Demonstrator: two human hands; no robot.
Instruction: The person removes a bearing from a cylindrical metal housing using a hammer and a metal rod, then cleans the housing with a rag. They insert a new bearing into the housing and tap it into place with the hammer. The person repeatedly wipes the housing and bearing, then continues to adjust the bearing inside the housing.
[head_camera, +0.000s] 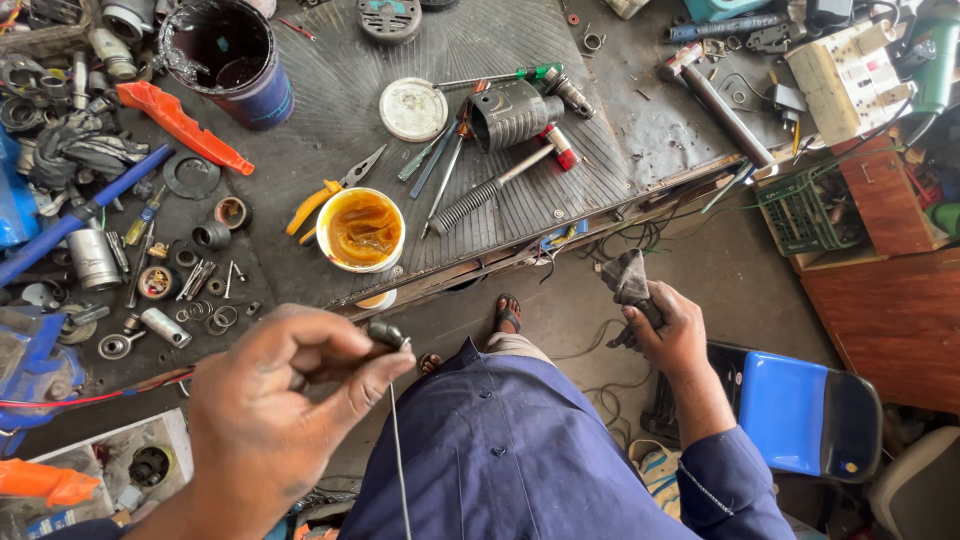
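Small dark fitting pinched at the left hand fingertips, close to the camera, above the lap; a thin wire hangs straight down from it, long axis vertical. Left grip clamped together on the fitting. Right hand sits well apart, off to the right at about the same height, its grip wrapped around a grey metal part, possibly a housing piece. Worktop beyond both hands carries an open grease tub and pliers, nearer the left hand.
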